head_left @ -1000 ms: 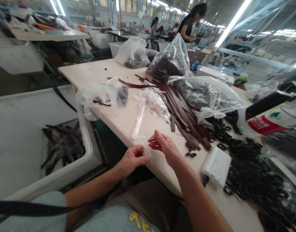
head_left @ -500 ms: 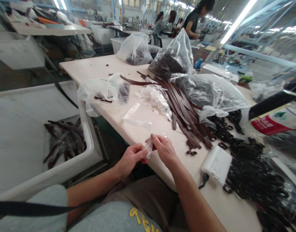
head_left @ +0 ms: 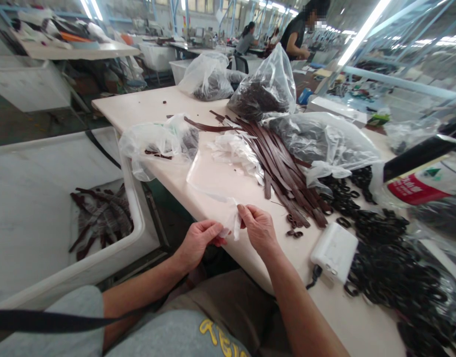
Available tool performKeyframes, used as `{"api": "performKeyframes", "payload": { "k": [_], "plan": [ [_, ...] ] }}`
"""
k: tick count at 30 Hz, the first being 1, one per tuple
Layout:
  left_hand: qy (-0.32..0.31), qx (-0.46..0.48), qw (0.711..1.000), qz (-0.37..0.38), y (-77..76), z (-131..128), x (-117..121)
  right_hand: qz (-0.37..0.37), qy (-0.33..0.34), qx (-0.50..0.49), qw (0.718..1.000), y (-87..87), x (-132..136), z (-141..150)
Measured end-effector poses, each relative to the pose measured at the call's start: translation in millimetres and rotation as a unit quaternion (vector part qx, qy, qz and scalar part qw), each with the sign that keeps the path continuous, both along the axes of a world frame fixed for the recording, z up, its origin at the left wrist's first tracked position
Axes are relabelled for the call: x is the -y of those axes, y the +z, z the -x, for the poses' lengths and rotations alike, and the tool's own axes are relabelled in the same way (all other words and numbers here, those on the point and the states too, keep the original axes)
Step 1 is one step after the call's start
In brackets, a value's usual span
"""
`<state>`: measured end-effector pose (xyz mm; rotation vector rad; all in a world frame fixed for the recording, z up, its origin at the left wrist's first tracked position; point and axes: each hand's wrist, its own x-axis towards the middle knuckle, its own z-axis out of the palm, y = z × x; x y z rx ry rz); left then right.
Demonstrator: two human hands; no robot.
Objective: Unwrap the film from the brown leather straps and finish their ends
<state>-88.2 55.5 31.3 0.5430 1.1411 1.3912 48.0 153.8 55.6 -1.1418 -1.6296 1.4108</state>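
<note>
Both my hands are at the front edge of the table. My right hand (head_left: 260, 232) pinches a thin, translucent white plastic strip (head_left: 236, 229) that hangs below its fingertips. My left hand (head_left: 197, 244) is closed a little to the left, its thumb and fingers on a whitish piece of the same plastic; whether the two pieces are joined is unclear. Just beyond lies a long clear plastic piece (head_left: 207, 190). Further back sit a heap of white plastic strips (head_left: 238, 152) and a fanned bundle of flat dark brown straps (head_left: 282, 166).
Clear bags with dark contents (head_left: 263, 94) stand at the back. Black loops (head_left: 391, 263) are heaped at right beside a white box with a cable (head_left: 334, 254). A white bin (head_left: 137, 208) at left holds brown straps. A co-worker (head_left: 297, 37) stands beyond the table.
My hands have moved slightly apart, and more of the plastic strip now shows between them. The long clear plastic piece on the table has shifted and lies in a curve.
</note>
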Motion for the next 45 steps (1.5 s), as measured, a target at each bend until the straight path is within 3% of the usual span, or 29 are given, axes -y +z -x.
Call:
{"api": "performKeyframes", "payload": {
  "k": [4, 7, 16, 19, 24, 33, 39, 45],
  "plan": [
    [-0.013, 0.010, 1.000, 0.025, 2.9, 3, -2, -0.010, 0.011, 0.010, 1.000, -6.0, -4, -4],
    [-0.062, 0.004, 0.998, 0.024, 6.0, 2, -3, -0.020, 0.044, 0.028, 0.998, -4.4, -4, -3],
    [-0.136, -0.033, 0.990, -0.006, 18.5, 9, -14, -0.081, 0.094, 0.089, 0.988, 25.2, 0, -2],
    [-0.151, -0.050, 0.987, 0.004, 16.6, 10, -13, -0.054, 0.101, 0.078, 0.990, 27.4, -3, -5],
    [-0.143, 0.016, 0.989, 0.030, 10.1, 7, -15, 0.015, 0.121, 0.053, 0.991, 24.6, -12, -11],
    [-0.179, -0.015, 0.984, 0.013, 14.7, -3, -21, 0.025, 0.099, 0.025, 0.994, 20.2, -13, -30],
    [-0.228, -0.054, 0.972, -0.006, 23.6, -4, -23, 0.043, 0.031, -0.017, 0.998, 25.2, -19, -49],
    [-0.201, -0.020, 0.979, 0.029, 27.1, 10, -23, 0.070, -0.182, -0.097, 0.976, 46.8, -70, -121]
  ]
}}
